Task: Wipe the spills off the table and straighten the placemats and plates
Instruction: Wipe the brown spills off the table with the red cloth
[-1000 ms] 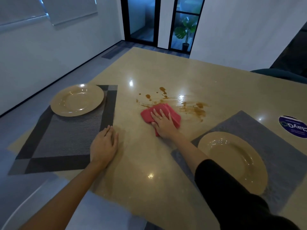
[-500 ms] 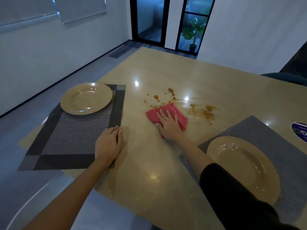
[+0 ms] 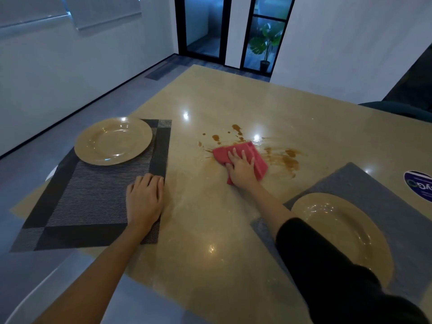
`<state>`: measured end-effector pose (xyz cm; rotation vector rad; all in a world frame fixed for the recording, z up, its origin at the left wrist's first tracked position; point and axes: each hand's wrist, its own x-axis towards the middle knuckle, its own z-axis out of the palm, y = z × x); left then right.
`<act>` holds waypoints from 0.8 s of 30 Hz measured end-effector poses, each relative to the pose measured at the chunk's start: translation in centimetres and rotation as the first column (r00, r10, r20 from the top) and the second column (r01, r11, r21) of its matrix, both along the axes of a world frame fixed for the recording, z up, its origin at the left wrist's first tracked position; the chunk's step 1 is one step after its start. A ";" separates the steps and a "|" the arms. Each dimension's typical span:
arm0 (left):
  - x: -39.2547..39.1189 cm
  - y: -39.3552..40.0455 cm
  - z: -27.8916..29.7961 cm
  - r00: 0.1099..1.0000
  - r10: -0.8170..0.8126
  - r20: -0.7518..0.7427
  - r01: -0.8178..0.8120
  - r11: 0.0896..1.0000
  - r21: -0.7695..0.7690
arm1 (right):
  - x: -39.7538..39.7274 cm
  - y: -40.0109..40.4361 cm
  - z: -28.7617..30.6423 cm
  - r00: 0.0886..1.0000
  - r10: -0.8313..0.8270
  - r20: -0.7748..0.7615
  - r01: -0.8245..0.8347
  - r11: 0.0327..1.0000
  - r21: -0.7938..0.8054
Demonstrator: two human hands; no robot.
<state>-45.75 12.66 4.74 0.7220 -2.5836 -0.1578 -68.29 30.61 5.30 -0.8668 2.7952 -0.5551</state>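
— What's the surface?
— I see a glossy beige table [image 3: 233, 101], grey floor, glass doors; brown spill [image 3: 284, 157] beside the red cloth [image 3: 254, 157].
— Hands?
— My right hand [image 3: 242, 170] presses flat on the cloth, now shifted left; left hand [image 3: 145, 202] flat, still on the dark placemat [image 3: 93, 195].

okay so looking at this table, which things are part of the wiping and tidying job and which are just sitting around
Job: red cloth, brown spill, black woven placemat, grey placemat, two tan plates, beige table.
Just there: blue round sticker, potted green plant.
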 end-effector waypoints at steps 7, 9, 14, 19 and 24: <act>0.0 0.0 0.0 1.000 -0.004 -0.023 0.004 1.000 0.008 | 4.9 3.5 -0.4 0.946 0.324 -0.006 -0.321 0.937 -0.138; 0.1 -0.1 -0.1 1.000 -0.004 -0.013 0.004 1.000 0.006 | 4.0 6.2 -0.6 0.960 0.279 -0.010 -0.276 0.941 -0.198; 0.0 -0.1 -0.2 1.000 -0.007 0.027 0.007 1.000 -0.002 | -1.6 4.2 0.3 0.995 0.097 0.012 -0.096 0.994 -0.061; -0.2 -0.3 -0.3 1.000 -0.021 0.016 0.020 1.000 0.019 | 0.3 -1.1 0.1 0.975 0.221 -0.002 -0.220 0.971 -0.092; -0.2 -0.6 -0.3 0.999 -0.046 0.012 0.046 0.998 0.045 | 2.4 2.6 2.1 0.963 0.237 0.130 -0.180 0.921 -0.346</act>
